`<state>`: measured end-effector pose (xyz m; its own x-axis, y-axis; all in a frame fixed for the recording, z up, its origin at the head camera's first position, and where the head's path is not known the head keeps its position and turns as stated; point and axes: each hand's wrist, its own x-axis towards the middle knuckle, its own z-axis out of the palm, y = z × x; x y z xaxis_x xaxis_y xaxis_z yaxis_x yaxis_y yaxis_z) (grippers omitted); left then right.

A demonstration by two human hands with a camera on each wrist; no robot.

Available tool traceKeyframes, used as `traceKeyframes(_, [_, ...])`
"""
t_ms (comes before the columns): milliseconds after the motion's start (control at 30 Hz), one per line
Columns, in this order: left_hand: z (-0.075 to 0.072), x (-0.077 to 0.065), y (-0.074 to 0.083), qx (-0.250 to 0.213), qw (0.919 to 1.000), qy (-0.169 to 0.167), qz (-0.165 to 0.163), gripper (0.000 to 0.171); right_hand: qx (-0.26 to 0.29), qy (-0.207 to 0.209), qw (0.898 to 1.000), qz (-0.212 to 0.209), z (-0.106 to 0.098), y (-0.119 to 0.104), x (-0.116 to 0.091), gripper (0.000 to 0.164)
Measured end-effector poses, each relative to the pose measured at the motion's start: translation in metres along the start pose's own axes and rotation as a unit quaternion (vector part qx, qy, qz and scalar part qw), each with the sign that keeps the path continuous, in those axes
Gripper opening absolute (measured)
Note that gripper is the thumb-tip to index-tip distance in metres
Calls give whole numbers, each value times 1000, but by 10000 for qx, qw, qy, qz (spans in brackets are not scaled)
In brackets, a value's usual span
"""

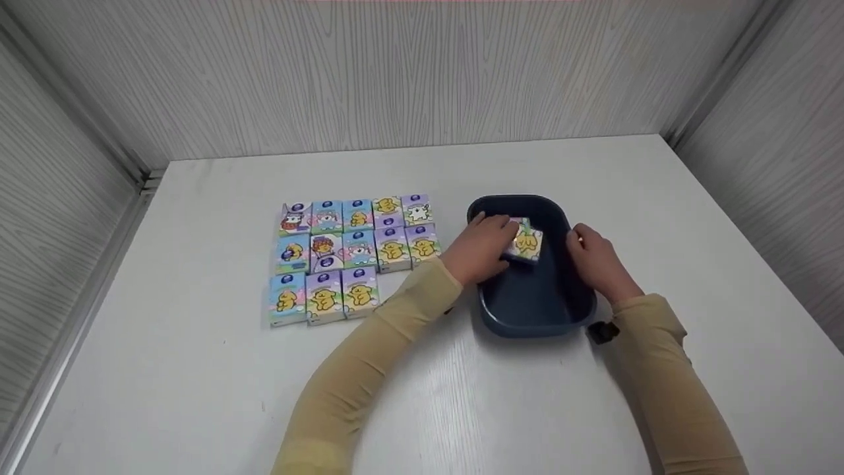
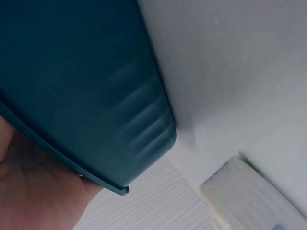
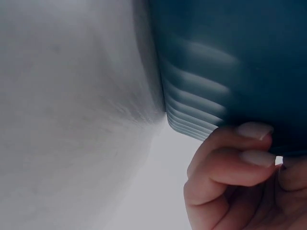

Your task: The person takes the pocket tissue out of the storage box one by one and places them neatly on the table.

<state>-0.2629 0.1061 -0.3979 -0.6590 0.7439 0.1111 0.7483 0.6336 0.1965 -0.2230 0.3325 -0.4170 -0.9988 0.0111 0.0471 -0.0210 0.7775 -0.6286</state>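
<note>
In the head view, a dark blue plastic bin [image 1: 527, 310] stands on the table, right of centre. My right hand [image 1: 597, 260] grips its right rim; in the right wrist view, curled fingers [image 3: 235, 163] press the outer wall. My left hand [image 1: 481, 247] reaches over the left rim into the bin. Its fingers touch small printed boxes [image 1: 527, 243] with a yellow dog picture, lying at an angle to each other. Whether it pinches one is hidden. From the left wrist, the ribbed outer wall of the bin [image 2: 110, 110] covers the fingertips.
Left of the bin, several small printed cartons [image 1: 359, 251] lie face up in three close rows, the front row shorter. One carton [image 2: 254, 196] shows near the bin in the left wrist view. The white table [image 1: 217, 369] meets a wood-grain panel [image 1: 395, 79] behind.
</note>
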Motion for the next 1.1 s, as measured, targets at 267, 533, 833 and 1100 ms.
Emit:
traceKeyframes(267, [3, -2, 8, 47, 9999, 114, 60, 42, 20, 33, 10000, -7, -2, 0, 1, 32])
traceKeyframes(533, [2, -4, 11, 275, 9993, 160, 202, 46, -15, -67, 10000, -9, 0, 0, 0, 34])
traceKeyframes(833, [6, -15, 9, 232, 9881, 1455, 445, 29, 35, -37, 10000, 22, 1, 0, -1, 33])
traceKeyframes(1100, [-1, -56, 8, -296, 9619, 2692, 368, 40, 69, -79, 9999, -21, -1, -1, 0, 34])
